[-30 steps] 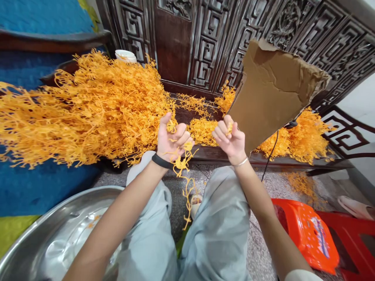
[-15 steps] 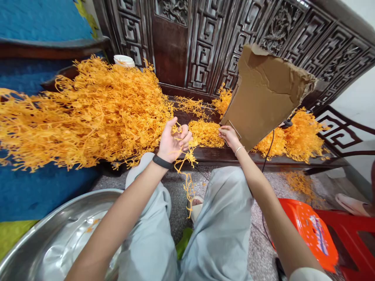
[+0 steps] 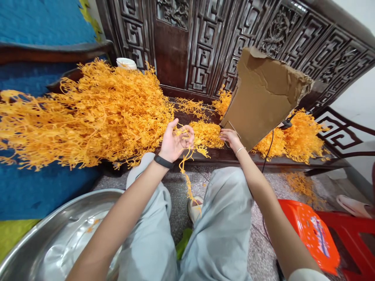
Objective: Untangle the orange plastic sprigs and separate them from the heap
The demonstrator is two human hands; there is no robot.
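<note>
In my left hand [image 3: 176,143], palm up with curled fingers, is a bunch of thin orange branching plastic sprigs [image 3: 187,181], whose strands dangle past the bench edge toward the floor. A big heap of similar orange sprigs [image 3: 117,109] lies on the bench left of that hand. Between my two hands is a low, dense pile of small orange pieces [image 3: 206,133]. My right hand [image 3: 230,137] is closed, fingertips together at that pile's right edge, beside a thin wire loop [image 3: 233,128] in front of an upright cardboard sheet [image 3: 260,93]. Whatever its fingers pinch is hidden.
More orange heaps [image 3: 304,136] lie right of the cardboard, with a black cable [image 3: 267,152] hanging nearby. A large metal basin [image 3: 79,210] stands at lower left, a red plastic stool [image 3: 307,234] at lower right. Behind rises the carved dark bench back [image 3: 171,54].
The dangling orange strands have swung slightly right and downward. My left hand has shifted a little to the right, its fingers curling more. My right hand stays almost in the same place.
</note>
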